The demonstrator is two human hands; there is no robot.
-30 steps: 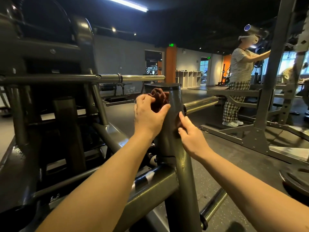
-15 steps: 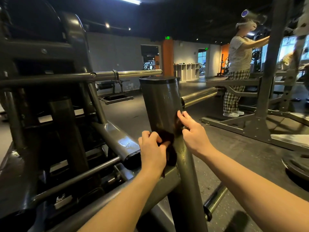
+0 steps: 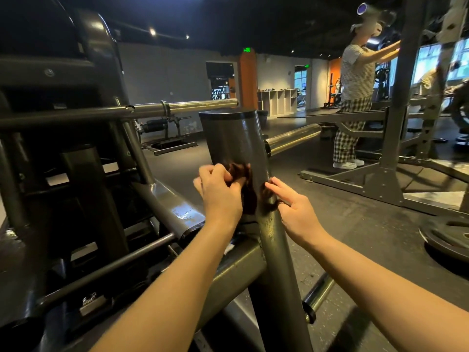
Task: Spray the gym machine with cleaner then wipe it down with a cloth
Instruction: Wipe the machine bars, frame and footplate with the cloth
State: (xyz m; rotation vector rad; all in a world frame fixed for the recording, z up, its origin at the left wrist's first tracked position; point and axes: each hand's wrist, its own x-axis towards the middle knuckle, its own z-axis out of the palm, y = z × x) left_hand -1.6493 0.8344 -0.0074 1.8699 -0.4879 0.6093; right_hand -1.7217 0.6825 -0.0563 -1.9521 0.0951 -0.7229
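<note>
**A:** Where is the cloth?

**B:** The dark brown cloth (image 3: 245,189) is bunched in the left hand (image 3: 220,196) and pressed to the near face of the machine's grey post (image 3: 233,141), some way below the black cap.

**A:** How is that hand set?

**B:** Its fingers are curled and pinch the folds against the metal. The right hand (image 3: 299,214) sits at the post's other side with its fingers (image 3: 278,188) straight and slightly spread. The tips touch the tube and it holds nothing.

**A:** Which way does the post run?

**B:** It leans. It rises from the frame joint low near the body, going up and away, and tilts left toward the cap. I judge the wipe should follow that line, up to the cap or down to the joint.

**A:** Which hand is nearer the work?

**B:** The left hand, which is on the post, with bare tube above and below its knuckles. The right hand seems only to steady the post. A dark patch by its fingertips may be the cloth's end or a reflection. I cannot tell which.
</note>
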